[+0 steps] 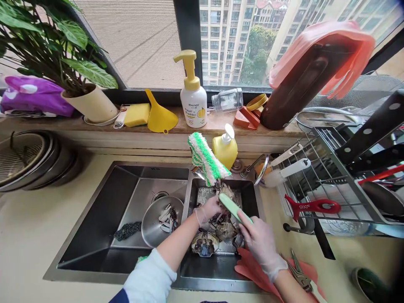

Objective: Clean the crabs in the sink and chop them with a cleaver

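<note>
Over the right sink basin (202, 275), my right hand (260, 244), in a clear glove, is closed round the handle of a light green brush (232, 207). The brush head lies against a crab (227, 192) under the faucet. My left hand (210, 210), gloved too, grips this crab from the left; its fingertips are partly hidden. Below the hands, more crabs (225, 230) lie in the basin, and one crab (205, 244) sits nearest the front. A green and white striped cloth (208, 158) hangs over the faucet, covering most of it.
In the left basin (91, 235) are a metal bowl (148, 223) with crab pieces and a dark scrubber (128, 231). Pink gloves (252, 269) and pliers-like tool (299, 275) lie at the right edge. A dish rack (325, 168) stands right; a yellow soap bottle (225, 151) stands behind.
</note>
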{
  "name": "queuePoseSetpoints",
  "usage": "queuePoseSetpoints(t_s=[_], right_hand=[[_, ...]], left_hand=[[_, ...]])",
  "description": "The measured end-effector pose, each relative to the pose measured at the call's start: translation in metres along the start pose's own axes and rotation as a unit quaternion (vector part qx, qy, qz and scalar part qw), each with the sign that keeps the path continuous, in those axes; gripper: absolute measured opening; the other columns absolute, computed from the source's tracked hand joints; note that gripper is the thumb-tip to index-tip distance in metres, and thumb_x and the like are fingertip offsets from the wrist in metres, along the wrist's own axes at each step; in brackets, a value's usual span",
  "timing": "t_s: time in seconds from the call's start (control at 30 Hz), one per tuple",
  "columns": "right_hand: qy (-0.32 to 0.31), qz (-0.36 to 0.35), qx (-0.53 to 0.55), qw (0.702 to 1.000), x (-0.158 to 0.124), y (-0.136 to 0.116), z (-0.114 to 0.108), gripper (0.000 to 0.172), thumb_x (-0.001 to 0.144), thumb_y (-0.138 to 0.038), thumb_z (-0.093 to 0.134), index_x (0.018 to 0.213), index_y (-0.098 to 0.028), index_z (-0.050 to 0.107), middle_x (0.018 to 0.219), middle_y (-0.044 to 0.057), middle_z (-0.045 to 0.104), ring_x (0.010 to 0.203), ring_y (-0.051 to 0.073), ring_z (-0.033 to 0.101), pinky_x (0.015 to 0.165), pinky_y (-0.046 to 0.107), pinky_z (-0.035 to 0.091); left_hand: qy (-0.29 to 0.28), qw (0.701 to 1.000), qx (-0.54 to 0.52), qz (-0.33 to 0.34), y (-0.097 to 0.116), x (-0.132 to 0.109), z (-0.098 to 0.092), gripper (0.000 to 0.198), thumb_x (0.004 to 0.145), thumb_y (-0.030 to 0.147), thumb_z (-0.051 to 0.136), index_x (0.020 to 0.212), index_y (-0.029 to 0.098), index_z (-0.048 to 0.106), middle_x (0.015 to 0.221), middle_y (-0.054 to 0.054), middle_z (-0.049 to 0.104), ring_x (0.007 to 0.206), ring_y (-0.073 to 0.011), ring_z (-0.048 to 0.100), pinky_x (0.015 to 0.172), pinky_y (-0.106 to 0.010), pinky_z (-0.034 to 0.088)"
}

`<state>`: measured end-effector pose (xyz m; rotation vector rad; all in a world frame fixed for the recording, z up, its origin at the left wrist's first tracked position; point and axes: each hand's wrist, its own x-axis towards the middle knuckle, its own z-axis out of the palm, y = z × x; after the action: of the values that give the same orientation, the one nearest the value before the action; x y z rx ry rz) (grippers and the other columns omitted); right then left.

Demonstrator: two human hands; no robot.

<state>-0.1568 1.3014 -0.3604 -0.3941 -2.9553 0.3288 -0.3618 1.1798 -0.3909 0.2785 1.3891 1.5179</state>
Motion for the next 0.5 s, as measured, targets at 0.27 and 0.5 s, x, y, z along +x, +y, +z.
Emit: queuePoseSetpoints(t_s=[0.27,0.5], right_hand=[[-0.002,0.01,-0.014,1.0,-0.003,-0.011,0.004,0.04,0.1,-0.036,0.041,0.134,-0.025,0.06,0.07,0.005,0.059,0.061,0.018,0.053,0.056,0.029,0.029],[-0.001,-0.028,-0.004,1.0,-0.004,-0.012,0.01,0.04,0.099,-0.033,0.042,0.132,-0.025,0.062,0.071,0.006,0.06,0.062,0.019,0.054,0.057,0.029,0.031]], left_hand=[[0.051,0.997,0.059,0.019,-0.008,-0.001,-0.013,0.036,0.052,0.005,0.078,0.087,0.013,0.074,0.09,-0.005,0.072,0.094,-0.0247,0.062,0.089,-0.036,0.048],[0.046,0.998,0.013,0.032,-0.013,-0.01,-0.016,0.043,0.056,0.009,0.081,0.098,0.013,0.073,0.098,-0.007,0.072,0.1,-0.0256,0.062,0.092,-0.036,0.046]])
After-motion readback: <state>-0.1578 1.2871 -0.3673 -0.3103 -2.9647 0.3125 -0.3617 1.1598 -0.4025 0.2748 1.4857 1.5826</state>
